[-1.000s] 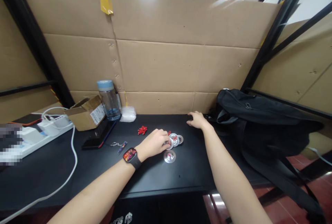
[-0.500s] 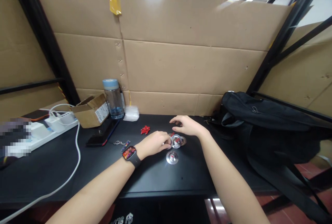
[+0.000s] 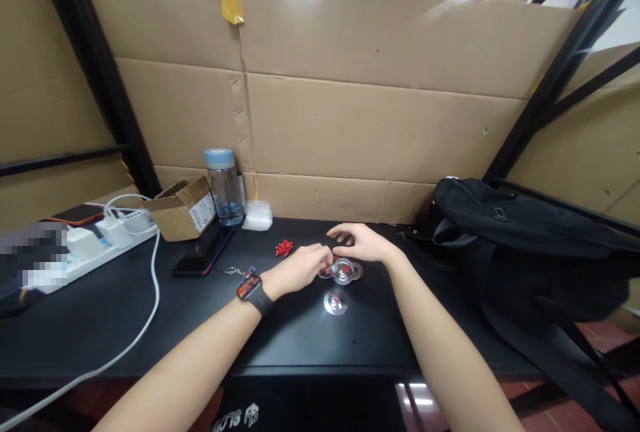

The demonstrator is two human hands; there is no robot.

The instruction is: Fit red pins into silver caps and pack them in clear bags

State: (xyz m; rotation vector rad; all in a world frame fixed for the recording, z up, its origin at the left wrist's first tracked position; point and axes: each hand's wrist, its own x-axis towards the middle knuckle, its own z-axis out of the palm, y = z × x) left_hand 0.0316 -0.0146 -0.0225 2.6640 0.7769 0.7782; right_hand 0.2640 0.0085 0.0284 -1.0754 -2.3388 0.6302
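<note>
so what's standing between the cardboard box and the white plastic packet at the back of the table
The head view shows a clear bottle with a blue lid there, between the cardboard box and the white packet.

A workshop-like bay with cardboard panels (image 3: 325,125) and black metal posts (image 3: 100,72)

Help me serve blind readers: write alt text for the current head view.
Left hand, wearing a watch, with fingers at shiny discs on a black table; right hand open beside it. Small red pieces lie nearby, a bottle and cardboard box behind, a black bag at right.
</note>
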